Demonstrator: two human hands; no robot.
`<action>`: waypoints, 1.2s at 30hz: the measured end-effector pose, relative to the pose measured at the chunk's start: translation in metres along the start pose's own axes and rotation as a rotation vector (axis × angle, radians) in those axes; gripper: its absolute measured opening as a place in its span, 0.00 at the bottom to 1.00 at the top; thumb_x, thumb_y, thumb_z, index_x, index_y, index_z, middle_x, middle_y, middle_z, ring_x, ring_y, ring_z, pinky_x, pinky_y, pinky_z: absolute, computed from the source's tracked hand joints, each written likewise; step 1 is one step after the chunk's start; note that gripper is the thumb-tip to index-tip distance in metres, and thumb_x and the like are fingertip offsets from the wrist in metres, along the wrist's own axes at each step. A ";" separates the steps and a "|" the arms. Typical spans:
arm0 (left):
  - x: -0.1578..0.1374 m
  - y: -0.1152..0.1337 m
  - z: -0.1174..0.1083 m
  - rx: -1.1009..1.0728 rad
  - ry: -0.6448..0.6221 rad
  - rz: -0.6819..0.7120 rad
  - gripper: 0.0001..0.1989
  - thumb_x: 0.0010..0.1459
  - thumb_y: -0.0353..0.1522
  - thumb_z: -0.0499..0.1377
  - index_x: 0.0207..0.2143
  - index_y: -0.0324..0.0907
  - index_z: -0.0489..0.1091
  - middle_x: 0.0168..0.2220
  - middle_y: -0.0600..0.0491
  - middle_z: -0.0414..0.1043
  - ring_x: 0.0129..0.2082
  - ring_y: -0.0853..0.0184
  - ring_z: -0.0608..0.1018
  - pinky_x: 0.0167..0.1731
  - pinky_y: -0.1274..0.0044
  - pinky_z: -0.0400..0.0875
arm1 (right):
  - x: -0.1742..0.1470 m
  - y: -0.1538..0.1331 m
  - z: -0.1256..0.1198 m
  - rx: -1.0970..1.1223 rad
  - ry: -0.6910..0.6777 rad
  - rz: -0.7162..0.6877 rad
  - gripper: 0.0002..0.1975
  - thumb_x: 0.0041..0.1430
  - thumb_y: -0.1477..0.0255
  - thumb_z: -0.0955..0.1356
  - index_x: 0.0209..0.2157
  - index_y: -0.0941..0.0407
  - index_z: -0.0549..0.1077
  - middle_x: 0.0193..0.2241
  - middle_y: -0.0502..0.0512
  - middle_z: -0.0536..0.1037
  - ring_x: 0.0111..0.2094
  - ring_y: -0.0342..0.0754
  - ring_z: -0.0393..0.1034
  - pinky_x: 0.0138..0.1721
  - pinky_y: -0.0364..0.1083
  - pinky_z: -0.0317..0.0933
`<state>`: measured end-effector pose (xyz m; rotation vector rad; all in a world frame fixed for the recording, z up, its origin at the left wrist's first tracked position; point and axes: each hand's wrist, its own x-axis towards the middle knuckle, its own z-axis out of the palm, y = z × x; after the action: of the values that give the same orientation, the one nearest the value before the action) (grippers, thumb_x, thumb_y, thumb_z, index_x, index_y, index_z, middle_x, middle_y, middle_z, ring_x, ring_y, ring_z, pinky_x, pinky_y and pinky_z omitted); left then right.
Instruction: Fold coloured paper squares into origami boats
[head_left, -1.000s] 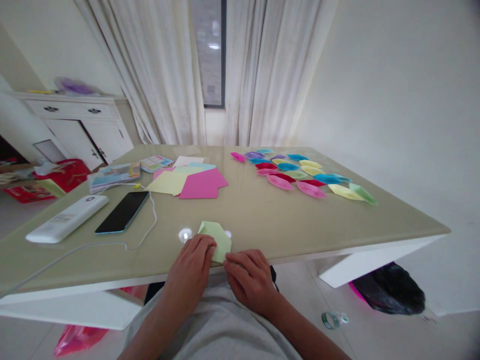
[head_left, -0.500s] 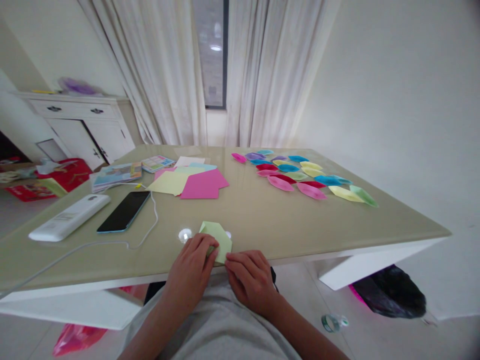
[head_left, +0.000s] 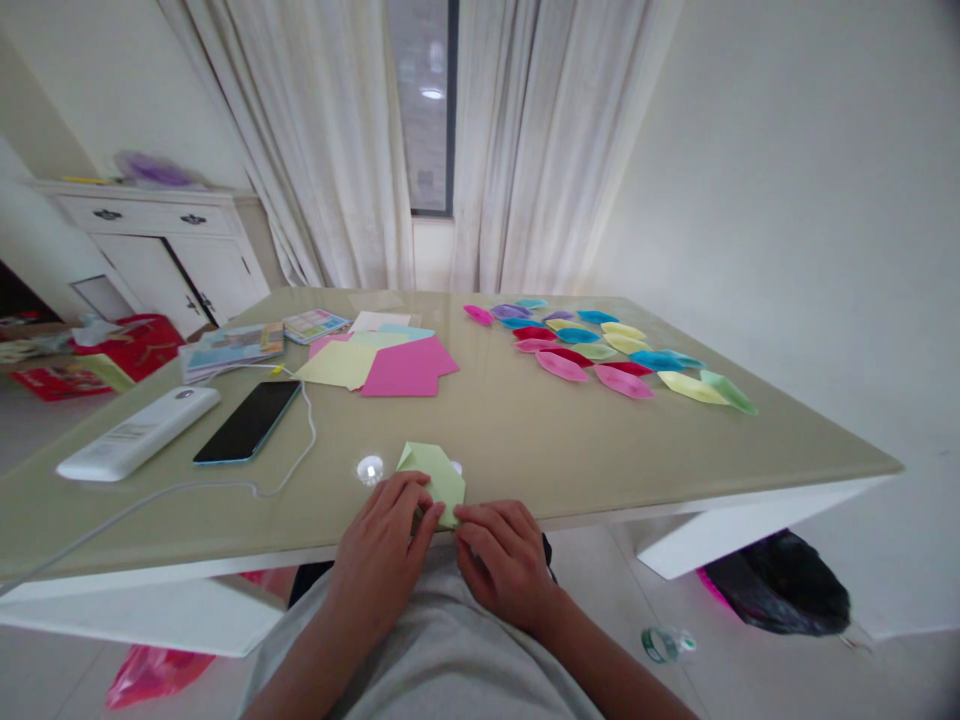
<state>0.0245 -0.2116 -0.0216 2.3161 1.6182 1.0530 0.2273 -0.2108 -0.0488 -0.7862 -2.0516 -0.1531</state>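
Note:
A light green sheet of paper point(head_left: 435, 468), folded at its corners, lies at the near edge of the table. My left hand point(head_left: 386, 535) is on its left and lower side, fingers curled against the paper. At the lower right corner my right hand point(head_left: 502, 555) pinches the paper's edge with fingers closed. Part of the near side of the paper is hidden under the fingers. Farther off, several folded paper boats point(head_left: 561, 367) in pink, red, blue, yellow, green and purple stand in rows at the right.
Loose coloured paper sheets point(head_left: 405, 368) lie at the middle left. A black phone point(head_left: 249, 422), a white power bank point(head_left: 139, 433), a white cable point(head_left: 195, 488) and booklets point(head_left: 236, 350) are on the left. Below at right are a plastic bottle point(head_left: 666, 645) and a black bag point(head_left: 784, 585).
The fingers of my left hand have shifted slightly on the green paper, with the thumb moving a little right. My right hand stays at the corner, almost unmoved.

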 end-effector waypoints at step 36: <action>0.003 0.003 0.002 0.067 -0.067 0.013 0.05 0.72 0.37 0.56 0.41 0.47 0.70 0.49 0.51 0.78 0.49 0.55 0.77 0.50 0.61 0.69 | 0.006 -0.004 0.000 0.065 0.018 0.053 0.09 0.67 0.79 0.69 0.47 0.55 0.74 0.41 0.57 0.85 0.39 0.52 0.76 0.43 0.51 0.68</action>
<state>0.0282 -0.2096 -0.0207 2.3806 1.6399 0.9275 0.2225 -0.2111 -0.0437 -0.7950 -2.0070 -0.0633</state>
